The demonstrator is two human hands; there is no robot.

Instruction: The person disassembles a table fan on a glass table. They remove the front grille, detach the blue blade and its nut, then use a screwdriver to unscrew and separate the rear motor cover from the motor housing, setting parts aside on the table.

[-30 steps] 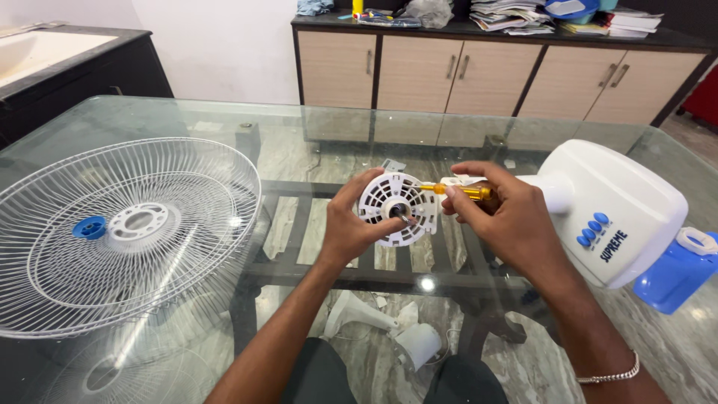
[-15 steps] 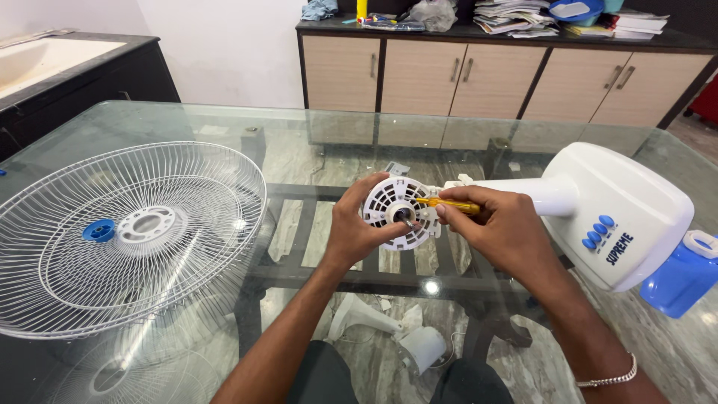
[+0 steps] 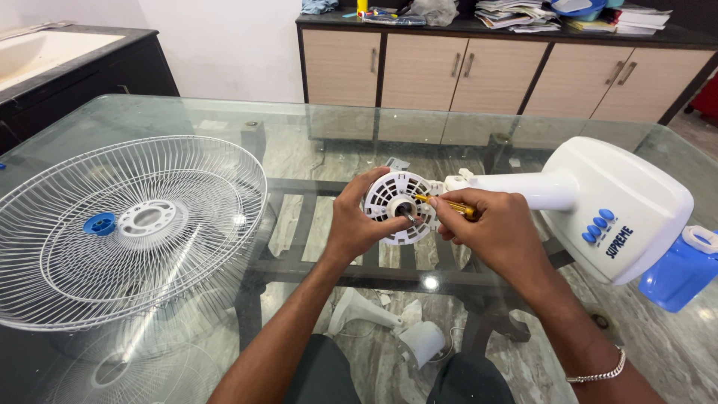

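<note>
White vented motor cover [image 3: 396, 206] in left hand's [image 3: 357, 223] grip, right hand [image 3: 493, 232] pinching half-hidden yellow screwdriver [image 3: 449, 207].

Blue lettered label [image 3: 619, 242] on white fan base [image 3: 621, 202].

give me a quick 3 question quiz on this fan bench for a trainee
1. True or false: the left hand holds the round white slotted plastic motor cover.
2. Which hand holds the yellow-handled screwdriver?
3. The white wire fan guard lies on: A) the floor, B) the glass table, C) the cabinet?

Key: 1 true; 2 the right hand; 3 B.
</note>
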